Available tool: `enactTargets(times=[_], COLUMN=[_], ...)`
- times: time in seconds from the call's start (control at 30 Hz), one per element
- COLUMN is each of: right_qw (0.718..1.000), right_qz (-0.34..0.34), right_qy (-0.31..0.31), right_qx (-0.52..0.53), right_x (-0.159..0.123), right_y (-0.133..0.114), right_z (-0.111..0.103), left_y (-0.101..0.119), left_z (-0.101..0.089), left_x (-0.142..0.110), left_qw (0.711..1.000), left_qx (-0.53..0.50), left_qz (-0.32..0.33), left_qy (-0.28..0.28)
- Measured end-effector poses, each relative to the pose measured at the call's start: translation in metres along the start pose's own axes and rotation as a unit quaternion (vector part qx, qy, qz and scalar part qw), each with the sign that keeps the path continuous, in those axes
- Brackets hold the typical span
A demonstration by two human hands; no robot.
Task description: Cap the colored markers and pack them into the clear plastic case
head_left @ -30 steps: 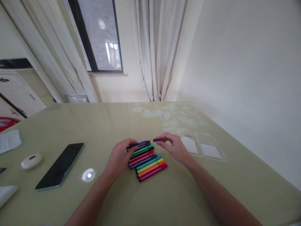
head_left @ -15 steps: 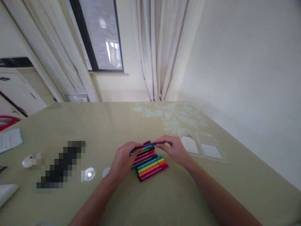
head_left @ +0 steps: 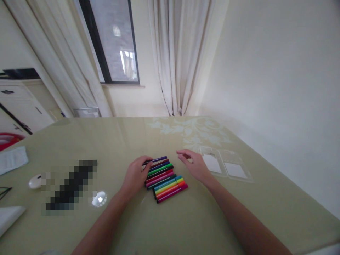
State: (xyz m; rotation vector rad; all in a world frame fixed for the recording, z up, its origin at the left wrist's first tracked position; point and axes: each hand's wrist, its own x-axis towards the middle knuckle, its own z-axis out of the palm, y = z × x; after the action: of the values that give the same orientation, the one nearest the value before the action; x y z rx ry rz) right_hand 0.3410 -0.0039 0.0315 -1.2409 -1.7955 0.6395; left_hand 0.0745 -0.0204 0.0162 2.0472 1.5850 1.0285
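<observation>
Several coloured markers lie side by side in a row on the pale green table. My left hand rests at the row's left end, its fingertips pinched on the end of a capped purple marker at the far edge of the row. To the right of the row, my right hand hovers just above the table. Its fingers are loosely spread and hold nothing. It is a short way from the purple marker's tip.
An open clear plastic case lies right of my right hand. To the left lie a dark flat blurred object, a white oval object and a white folded cloth. Curtains and a window stand behind the table; a wall runs along the right.
My right hand brought a purple cap onto the marker held by my left hand, then let go and drew back to the right. The capped marker now sits at the row's far edge.
</observation>
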Motion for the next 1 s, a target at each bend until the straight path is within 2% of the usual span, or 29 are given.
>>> enactTargets(times=[0.13, 0.23, 0.37, 0.47, 0.57, 0.67, 0.8, 1.0], right_qw=[0.985, 0.937, 0.855, 0.831, 0.834, 0.846, 0.864, 0.894], right_qz=[0.038, 0.075, 0.174, 0.24, 0.277, 0.267, 0.232, 0.153], right_qy=[0.061, 0.102, 0.125, 0.094, 0.072, 0.063, 0.042, 0.015], right_qx=[-0.156, -0.325, -0.472, -0.493, -0.472, -0.456, -0.445, -0.421], right_x=[0.009, 0.012, 0.008, 0.004, 0.003, 0.004, 0.008, 0.01], right_y=[0.021, 0.033, 0.042, 0.047, 0.052, 0.056, 0.058, 0.055], right_z=[-0.022, -0.045, -0.07, -0.08, -0.083, -0.082, -0.073, -0.047], left_y=[-0.015, -0.016, 0.002, 0.023, 0.037, 0.038, 0.026, 0.009], left_z=[0.002, 0.004, 0.016, 0.033, 0.05, 0.058, 0.052, 0.036], left_x=[0.003, 0.002, -0.011, -0.03, -0.043, -0.043, -0.032, -0.02], left_qw=[0.999, 0.995, 0.984, 0.971, 0.955, 0.952, 0.953, 0.95], left_qx=[0.047, 0.086, 0.169, 0.201, 0.229, 0.251, 0.26, 0.263], left_qz=[0.007, 0.03, 0.052, 0.118, 0.164, 0.139, 0.104, 0.102], left_qy=[-0.02, -0.03, -0.021, -0.053, -0.089, -0.106, -0.114, -0.132])
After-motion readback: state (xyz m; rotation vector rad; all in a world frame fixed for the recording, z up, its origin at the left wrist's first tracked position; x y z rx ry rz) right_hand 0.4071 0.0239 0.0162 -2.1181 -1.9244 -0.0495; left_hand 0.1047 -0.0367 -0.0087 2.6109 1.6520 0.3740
